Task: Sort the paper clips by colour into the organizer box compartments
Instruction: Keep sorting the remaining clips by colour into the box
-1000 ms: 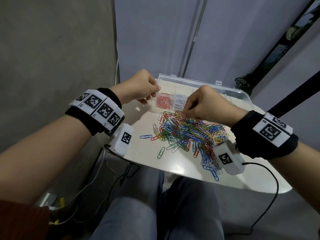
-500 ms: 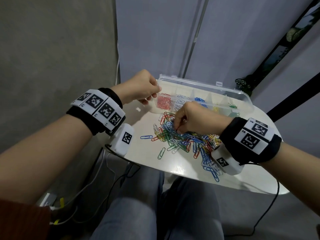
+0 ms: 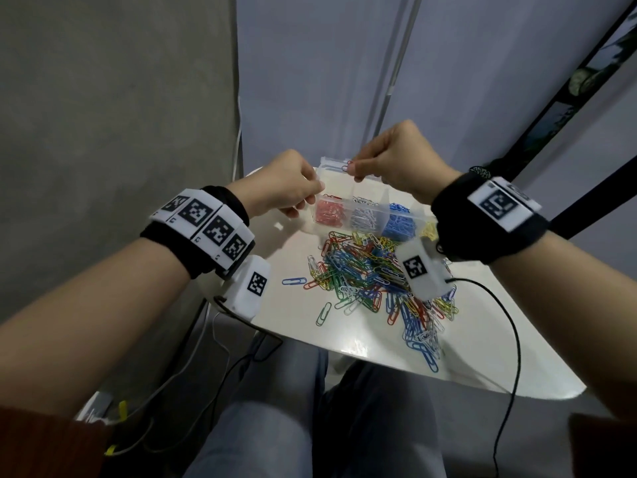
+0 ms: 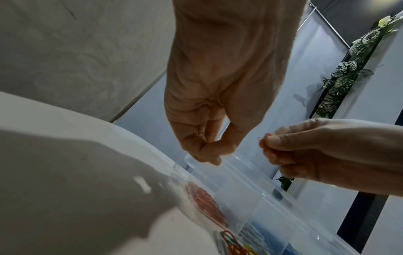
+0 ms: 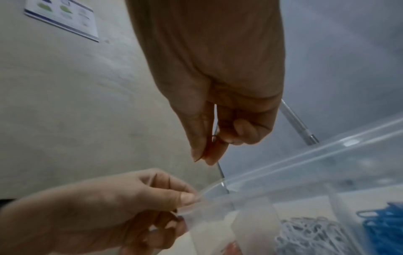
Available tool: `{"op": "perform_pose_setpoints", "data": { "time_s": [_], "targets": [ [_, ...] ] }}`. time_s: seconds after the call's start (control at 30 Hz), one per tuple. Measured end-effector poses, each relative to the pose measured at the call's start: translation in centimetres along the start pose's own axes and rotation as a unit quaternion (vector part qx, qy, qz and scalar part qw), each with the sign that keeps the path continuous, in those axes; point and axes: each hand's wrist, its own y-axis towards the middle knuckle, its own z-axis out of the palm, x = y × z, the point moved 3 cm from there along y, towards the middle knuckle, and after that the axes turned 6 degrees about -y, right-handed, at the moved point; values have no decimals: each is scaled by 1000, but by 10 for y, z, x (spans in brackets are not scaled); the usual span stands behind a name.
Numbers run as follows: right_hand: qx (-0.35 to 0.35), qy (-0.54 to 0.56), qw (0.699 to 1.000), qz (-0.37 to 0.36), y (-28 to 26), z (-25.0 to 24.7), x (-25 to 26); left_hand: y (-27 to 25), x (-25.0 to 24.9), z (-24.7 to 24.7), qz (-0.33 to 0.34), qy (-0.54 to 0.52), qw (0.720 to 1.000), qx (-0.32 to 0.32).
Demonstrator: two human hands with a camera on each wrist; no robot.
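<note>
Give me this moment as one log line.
right hand: pinches red paper clip above organizer box | left hand: holds box's corner | mixed pile: unsorted

Your left hand crowds the box at its left end, your right hand hangs over its far rim; between them the red compartment lies open. The pile covers mid-table; the left strip is bare
</note>
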Motion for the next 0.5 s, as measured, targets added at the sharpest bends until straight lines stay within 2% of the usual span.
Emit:
{"op": "perform_pose_setpoints", "data": {
  "time_s": [0.13, 0.2, 0.27, 0.43, 0.5],
  "targets": [
    [0, -31, 999, 24, 15, 4, -2, 0, -1, 1, 0, 1, 1000, 0],
    [-21, -28, 999, 18, 11, 0, -2, 0, 0, 0, -1, 1, 1000, -2],
    [-14, -32, 999, -1, -2, -5, 0, 1, 1, 0, 0, 0, 1000, 0],
    [124, -153, 978, -66, -54, 2, -9, 2, 1, 1, 1, -4, 1000, 2],
    [165, -184, 967, -63, -67, 11, -23, 1, 1, 1, -1, -7, 1000, 2]
  ]
}}
